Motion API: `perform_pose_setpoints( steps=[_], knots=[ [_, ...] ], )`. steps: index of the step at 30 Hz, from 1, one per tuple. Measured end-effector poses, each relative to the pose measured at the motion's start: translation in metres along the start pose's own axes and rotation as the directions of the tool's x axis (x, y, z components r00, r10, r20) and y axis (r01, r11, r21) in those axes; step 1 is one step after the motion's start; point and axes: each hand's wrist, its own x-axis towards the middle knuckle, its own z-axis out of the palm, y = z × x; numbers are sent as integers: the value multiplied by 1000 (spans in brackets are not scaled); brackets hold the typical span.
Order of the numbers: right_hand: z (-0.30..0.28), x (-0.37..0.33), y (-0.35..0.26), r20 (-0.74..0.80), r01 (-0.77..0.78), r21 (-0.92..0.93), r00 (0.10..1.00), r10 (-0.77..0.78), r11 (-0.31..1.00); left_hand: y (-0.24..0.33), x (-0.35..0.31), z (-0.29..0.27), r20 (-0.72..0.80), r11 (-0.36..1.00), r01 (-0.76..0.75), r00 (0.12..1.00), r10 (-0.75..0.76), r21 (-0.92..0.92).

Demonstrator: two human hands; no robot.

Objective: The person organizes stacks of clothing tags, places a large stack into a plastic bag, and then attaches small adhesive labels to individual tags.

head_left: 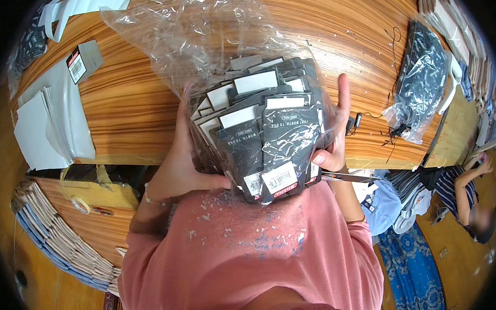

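A clear plastic bag (204, 35) full of dark grey card tags (291, 132) is held up between my two hands, close to my chest. Many tags carry white stickers, some with barcodes. My left hand (183, 160) grips the bag's left side, thumb across the lower front. My right hand (335, 140) clasps its right side, thumb on the front and a finger pointing up past the edge. The bag's loose, crumpled upper part spreads over the wooden table (127, 104). The fingers behind the bag are hidden.
Another bag of dark tags (420, 74) lies at the right, beside black cords. White papers (44, 127) and a grey tag with a barcode (83, 62) are at the left. Folded clothes (64, 241) are stacked lower left. Another person (464, 194) is at far right.
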Motion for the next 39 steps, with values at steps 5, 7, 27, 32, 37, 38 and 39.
perform_pose_setpoints(
  steps=[5, 7, 27, 32, 37, 38, 39],
  knots=[
    [-20, -1, 11, 160, 124, -57, 981, -113, 991, 4, 10, 14, -210, 973, -57, 978, 9, -225],
    [-20, 1, 15, 155, 192, -40, 971, -184, 981, -1, 14, 9, -152, 977, -117, 984, 90, -181],
    [-15, -1, -12, 35, -181, 15, 983, 180, 983, -12, 8, -4, -54, 994, -104, 993, 101, -46],
    [-26, -6, -13, 25, -200, -52, 979, 201, 978, -16, -1, -3, -40, 1000, -11, 999, 11, -5],
    [-31, -15, -8, -62, -183, 6, 981, 183, 983, -6, -5, -5, 12, 975, 11, 1000, -14, 223],
    [-37, -15, -6, 22, -176, 40, 984, 175, 984, -4, -6, -4, 8, 965, 3, 1000, -5, 264],
    [-46, -13, -6, 107, -174, 76, 980, 166, 982, -2, -5, 2, -16, 980, -34, 999, 38, 198]
  ],
)
